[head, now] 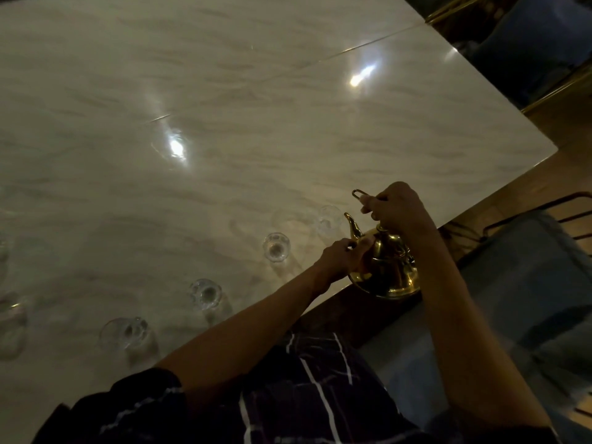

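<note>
Pale glossy marble counter (224, 107) in a dim room, blue chairs (528, 52) far right. Polished gold metal teapot (390, 267) with curved spout, at the near right edge beside clear glasses (276, 247). Right grip (397, 208) clenched round its wire handle (358, 193) above; left grip (342, 256) grasping the body below the spout.

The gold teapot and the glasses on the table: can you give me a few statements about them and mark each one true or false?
1. The right hand grips the top handle of the teapot. True.
2. The left hand lifts a glass. False: it holds the teapot near its spout.
3. Clear glasses sit in a row on the table. True.
4. The teapot is in the middle of the table. False: it is at the near edge.
</note>
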`<state>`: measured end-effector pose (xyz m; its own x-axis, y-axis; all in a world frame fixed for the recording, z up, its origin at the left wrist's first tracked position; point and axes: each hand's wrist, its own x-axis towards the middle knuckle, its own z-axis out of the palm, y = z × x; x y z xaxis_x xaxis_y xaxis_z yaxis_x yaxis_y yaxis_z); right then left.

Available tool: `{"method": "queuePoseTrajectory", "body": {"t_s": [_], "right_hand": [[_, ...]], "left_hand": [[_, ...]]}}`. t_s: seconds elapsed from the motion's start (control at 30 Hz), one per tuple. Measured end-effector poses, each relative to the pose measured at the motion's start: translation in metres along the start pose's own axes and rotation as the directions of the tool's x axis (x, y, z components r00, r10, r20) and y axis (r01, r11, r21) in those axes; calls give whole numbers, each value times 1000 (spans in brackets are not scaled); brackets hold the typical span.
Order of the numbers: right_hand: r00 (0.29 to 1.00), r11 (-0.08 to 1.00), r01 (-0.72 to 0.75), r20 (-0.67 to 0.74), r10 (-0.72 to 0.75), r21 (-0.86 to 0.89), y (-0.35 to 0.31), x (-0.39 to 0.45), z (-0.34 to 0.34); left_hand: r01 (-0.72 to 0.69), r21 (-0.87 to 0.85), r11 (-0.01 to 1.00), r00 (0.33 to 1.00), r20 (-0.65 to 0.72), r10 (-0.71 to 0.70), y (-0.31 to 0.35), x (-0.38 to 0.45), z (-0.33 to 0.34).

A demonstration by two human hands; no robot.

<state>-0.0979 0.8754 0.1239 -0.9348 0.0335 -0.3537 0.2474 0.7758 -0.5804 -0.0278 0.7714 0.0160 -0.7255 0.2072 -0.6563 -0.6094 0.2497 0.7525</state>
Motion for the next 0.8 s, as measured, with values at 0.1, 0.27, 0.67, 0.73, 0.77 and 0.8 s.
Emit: {"method": "queuePoseTrajectory", "body": {"t_s": [0.1,0.27,0.67,0.73,0.77,0.8], "right_hand": [[1000,1000,11,10,-11,-4,0,0,-2],[999,999,35,15,-35,-35,0,1,-5],[999,998,53,12,-52,-44,1,-1,-12],[999,998,45,15,-44,-41,0,-1,-15],[999,998,43,12,-42,-45,0,-1,-16],[999,998,42,8,-42,-53,0,-1,-18]], "left_hand": [[2,-14,1000,1000,-16,-2,0,1,3],[21,-32,999,1000,-15,-21,0,3,5],[8,-34,999,1000,-6,-8,3,7,9],[-6,-22,1000,1000,-2,6,7,6,10],[-10,-18,1000,1000,-8,10,8,6,11],[-6,-11,1000,1000,-17,6,10,5,12]]}}
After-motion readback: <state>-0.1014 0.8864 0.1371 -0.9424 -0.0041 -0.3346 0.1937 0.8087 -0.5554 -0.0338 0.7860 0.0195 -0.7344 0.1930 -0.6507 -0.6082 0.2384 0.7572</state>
